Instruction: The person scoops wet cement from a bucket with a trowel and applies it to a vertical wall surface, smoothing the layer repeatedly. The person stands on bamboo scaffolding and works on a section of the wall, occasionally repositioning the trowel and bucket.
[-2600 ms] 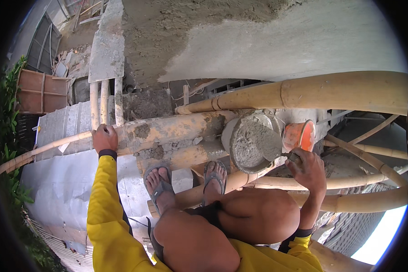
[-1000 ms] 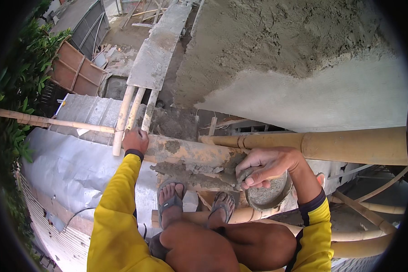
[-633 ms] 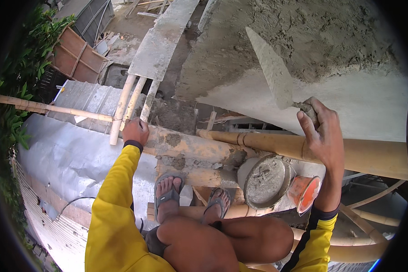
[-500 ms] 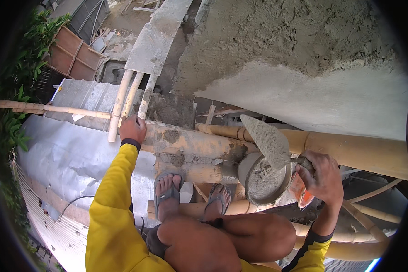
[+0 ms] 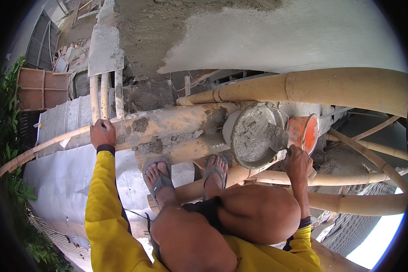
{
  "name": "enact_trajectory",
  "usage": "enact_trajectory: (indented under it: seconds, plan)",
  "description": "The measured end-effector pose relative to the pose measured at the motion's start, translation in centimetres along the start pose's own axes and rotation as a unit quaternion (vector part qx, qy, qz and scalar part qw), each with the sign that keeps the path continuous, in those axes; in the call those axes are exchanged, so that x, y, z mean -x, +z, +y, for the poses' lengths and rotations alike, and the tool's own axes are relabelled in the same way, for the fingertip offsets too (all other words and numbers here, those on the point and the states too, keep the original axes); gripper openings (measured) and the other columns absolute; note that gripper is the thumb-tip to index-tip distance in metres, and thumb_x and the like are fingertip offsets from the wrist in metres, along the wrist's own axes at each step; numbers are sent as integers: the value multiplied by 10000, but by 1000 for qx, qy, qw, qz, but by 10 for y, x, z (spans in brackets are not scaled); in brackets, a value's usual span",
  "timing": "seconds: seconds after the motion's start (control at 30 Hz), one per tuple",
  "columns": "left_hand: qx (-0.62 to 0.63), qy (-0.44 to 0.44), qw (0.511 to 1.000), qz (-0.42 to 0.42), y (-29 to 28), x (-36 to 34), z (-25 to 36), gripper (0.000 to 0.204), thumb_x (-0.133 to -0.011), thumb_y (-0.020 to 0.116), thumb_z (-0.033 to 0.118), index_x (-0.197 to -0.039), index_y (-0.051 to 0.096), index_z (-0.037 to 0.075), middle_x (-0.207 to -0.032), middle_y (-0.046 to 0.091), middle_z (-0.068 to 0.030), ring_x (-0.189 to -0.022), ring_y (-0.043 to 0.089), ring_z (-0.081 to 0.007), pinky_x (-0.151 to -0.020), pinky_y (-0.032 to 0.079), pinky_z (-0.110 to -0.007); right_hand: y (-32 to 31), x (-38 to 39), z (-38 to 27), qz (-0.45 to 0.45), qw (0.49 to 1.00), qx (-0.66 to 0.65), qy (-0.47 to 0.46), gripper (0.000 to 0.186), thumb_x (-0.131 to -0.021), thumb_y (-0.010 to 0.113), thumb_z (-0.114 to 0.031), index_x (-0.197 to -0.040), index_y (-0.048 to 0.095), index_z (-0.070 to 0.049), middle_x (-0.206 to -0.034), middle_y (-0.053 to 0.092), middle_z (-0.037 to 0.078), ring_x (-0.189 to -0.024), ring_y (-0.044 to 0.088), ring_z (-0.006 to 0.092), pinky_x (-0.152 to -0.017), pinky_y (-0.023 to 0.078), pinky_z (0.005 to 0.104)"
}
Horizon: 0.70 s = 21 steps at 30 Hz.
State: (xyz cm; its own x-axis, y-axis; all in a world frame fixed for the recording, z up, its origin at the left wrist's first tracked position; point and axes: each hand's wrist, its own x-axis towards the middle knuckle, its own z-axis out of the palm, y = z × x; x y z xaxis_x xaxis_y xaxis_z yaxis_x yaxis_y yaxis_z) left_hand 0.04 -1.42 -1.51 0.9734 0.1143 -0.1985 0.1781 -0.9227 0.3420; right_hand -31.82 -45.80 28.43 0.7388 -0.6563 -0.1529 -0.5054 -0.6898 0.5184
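Observation:
My right hand point(image 5: 298, 164) is closed around the handle of a trowel point(image 5: 278, 138), its blade dipped into wet grey mortar point(image 5: 255, 132). The mortar fills much of a grey bucket point(image 5: 227, 128), which tilts toward me on the bamboo. Over on the left, my left hand point(image 5: 103, 133) is closed on a thin bamboo pole point(image 5: 61, 137), beside the ends of several upright-looking poles. Both feet, in grey flip-flops point(image 5: 161, 183), rest on thick mortar-stained bamboo point(image 5: 170, 124) between the hands.
Right behind the bucket sits an orange pail point(image 5: 299, 127). A thick bamboo rail point(image 5: 322, 86) runs in front of the partly plastered wall point(image 5: 276, 38). A mortar-smeared plank point(image 5: 105, 50) extends away at far left. Sheet-metal roofing point(image 5: 77, 177) lies below; bamboo braces point(image 5: 367, 154) cross at right.
The trowel has come down from above the bucket into its mortar, with my right hand lower and nearer. My left hand keeps its hold. The view has shifted right.

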Motion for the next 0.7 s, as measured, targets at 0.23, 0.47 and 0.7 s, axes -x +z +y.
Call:
enact_trajectory:
  seconds: [0.23,0.47,0.7]
  plan:
    - [-27,30,999,-14,4,-4,-4,339,-960,511,325,-917,698,46,-916,686,-259,-934,632,-461,-850,513,-553,35,25,-14,-55,973,-225,-15,226,-803,739,-218,-988,701,-95,-903,737,148,-844,710,391,-730,553,493]
    - [-25,38,999,-25,5,-6,-2,337,-962,521,332,-916,694,46,-913,686,-240,-932,636,-449,-842,513,-551,51,37,8,-17,957,-289,13,207,-807,722,-216,-953,682,-75,-837,705,156,-792,680,416,-693,531,489]
    - [1,26,1000,13,-1,0,1,310,-946,539,292,-897,729,53,-899,707,-226,-946,643,-434,-863,529,-523,-20,-19,-44,64,933,-325,-143,172,-819,717,-172,-938,683,-53,-851,699,149,-772,686,391,-668,539,447]
